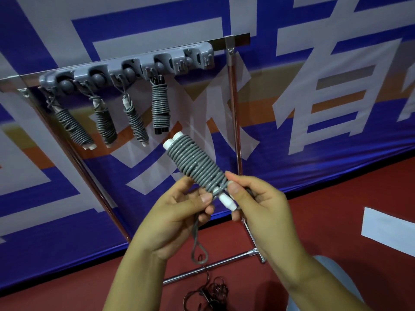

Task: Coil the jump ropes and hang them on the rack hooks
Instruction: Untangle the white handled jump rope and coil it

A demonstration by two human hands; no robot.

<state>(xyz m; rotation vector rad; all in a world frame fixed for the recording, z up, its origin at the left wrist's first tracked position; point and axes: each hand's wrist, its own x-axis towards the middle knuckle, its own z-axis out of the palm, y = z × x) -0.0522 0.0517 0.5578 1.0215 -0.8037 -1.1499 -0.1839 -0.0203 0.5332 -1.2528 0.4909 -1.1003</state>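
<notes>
Head view, large white characters on blue banner (292,135) partly cropped, coiled grey jump rope (197,163) mid-frame, left hand (179,212) and right hand (258,198) pinching its lower end

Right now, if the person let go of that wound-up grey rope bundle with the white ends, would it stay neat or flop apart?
The coiled rope would probably loosen: its end is only pinched by the right hand, and a slack loop already dangles below the left hand. The wrapped part looks fairly stiff, being wound tightly around the white handles. It seems light, since fingertips alone carry it.
</notes>
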